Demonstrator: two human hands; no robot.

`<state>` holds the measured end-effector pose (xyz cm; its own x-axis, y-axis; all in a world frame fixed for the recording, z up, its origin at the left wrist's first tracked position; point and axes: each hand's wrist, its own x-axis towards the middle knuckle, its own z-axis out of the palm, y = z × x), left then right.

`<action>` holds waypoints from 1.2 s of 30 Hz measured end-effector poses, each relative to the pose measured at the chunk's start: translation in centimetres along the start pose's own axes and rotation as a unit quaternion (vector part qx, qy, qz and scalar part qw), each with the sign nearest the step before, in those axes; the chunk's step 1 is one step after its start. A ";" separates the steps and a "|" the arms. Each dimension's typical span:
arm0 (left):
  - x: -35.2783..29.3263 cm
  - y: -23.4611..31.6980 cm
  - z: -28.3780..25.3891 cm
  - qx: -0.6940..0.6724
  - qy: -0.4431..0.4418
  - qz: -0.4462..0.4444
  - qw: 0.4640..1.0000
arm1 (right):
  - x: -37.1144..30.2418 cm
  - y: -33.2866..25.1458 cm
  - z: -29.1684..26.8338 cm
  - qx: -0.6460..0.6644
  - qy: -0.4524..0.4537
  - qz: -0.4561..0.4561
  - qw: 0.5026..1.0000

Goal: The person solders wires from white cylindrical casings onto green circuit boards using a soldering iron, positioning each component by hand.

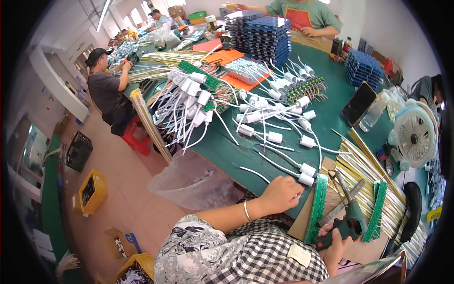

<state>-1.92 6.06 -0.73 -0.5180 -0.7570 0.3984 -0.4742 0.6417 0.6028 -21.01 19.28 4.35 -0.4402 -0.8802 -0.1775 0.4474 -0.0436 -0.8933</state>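
Fingers of the right hand [337, 244] were closed around a handheld tool [354, 217], low at the right, over a brown board [302, 222]. Its bulky body was dark green, with black and red parts near the grip, and a narrow, dull metal front pointed up and away from the person. One green circuit strip [318, 208] lay to its left, another [376, 213] to its right. The left hand [282, 195] was curled close to a white cylinder [306, 179]; whether it gripped anything could not be told. More white cylinders with cables lay across the green table [331, 118].
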 end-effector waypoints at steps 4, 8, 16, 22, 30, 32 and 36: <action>1.5 -0.3 -0.1 -0.009 0.041 0.046 0.998 | -1.2 0.3 -3.8 0.024 0.021 0.042 0.999; 2.7 -0.3 -0.4 0.021 0.037 0.056 0.998 | -2.5 -0.5 -7.5 -0.057 0.013 0.058 0.997; 4.2 0.5 1.6 0.051 -0.015 0.028 0.998 | -4.8 -0.2 -10.5 -0.217 -0.096 0.033 0.971; 5.0 1.4 1.9 0.048 -0.021 -0.003 0.999 | -4.2 0.4 -10.4 -0.272 -0.083 -0.006 0.959; 6.3 1.4 1.9 0.097 -0.015 0.003 0.995 | -2.3 -2.1 -6.9 -0.304 -0.045 -0.024 0.951; 6.4 1.4 1.9 0.091 -0.014 0.001 0.996 | -2.0 -2.3 -7.4 -0.313 -0.048 -0.012 0.949; 6.4 1.3 1.9 0.080 -0.022 -0.001 0.997 | -0.9 -2.0 -8.2 -0.434 -0.154 -0.067 0.885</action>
<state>-7.24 2.30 1.32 -0.5460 -0.7546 0.3639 -0.5807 0.6540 0.4849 -27.88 24.02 2.92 -0.1521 -0.9874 -0.0440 -0.4176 0.1045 -0.9026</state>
